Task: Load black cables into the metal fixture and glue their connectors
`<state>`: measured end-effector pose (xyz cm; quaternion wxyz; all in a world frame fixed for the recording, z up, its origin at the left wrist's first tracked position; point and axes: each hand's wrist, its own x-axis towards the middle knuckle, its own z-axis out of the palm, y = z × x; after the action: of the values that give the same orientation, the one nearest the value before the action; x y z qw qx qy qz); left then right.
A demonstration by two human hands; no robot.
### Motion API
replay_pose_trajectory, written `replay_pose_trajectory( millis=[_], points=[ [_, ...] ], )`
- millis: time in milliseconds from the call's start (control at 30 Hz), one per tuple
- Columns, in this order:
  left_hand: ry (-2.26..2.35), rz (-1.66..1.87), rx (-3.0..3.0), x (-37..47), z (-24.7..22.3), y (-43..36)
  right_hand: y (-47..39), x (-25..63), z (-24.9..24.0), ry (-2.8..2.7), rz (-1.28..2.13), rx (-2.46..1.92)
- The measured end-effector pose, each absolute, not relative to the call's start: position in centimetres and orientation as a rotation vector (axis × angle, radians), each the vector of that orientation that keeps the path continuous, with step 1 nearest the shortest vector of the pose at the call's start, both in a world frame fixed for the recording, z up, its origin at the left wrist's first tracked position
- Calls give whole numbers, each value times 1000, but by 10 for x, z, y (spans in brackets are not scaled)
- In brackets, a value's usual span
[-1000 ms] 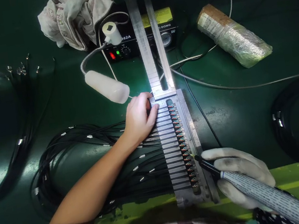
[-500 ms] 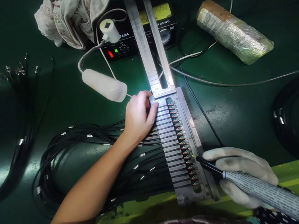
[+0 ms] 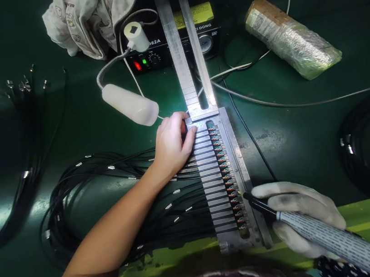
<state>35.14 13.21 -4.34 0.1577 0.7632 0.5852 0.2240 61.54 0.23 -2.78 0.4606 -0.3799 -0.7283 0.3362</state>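
A slotted metal fixture holds a row of black cables side by side, with small connector ends showing coloured wires. My left hand, bare, grips the upper left corner of this fixture between thumb and fingers. In my gloved right hand is a dispensing syringe with a grey patterned sleeve and a black front. Its thin yellowish tip points at the lower connectors; whether it touches one is too small to tell.
Behind the fixture stands a black dispenser box under a metal frame. A white gooseneck lamp, a crumpled cloth and a wrapped bundle lie around it. Cable coils are at left, another coil at right.
Almost everything stays in place; the view shifts very slightly. The syringe tip sits at nearly the same spot on the row, and both grips are the same.
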Motion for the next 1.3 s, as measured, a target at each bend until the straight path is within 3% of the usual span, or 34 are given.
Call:
replay_pose_trajectory(
  millis=[1300],
  points=[
    [1666, 666, 2193, 351, -45, 132, 2, 615, -23, -1796, 830, -895]
  ],
)
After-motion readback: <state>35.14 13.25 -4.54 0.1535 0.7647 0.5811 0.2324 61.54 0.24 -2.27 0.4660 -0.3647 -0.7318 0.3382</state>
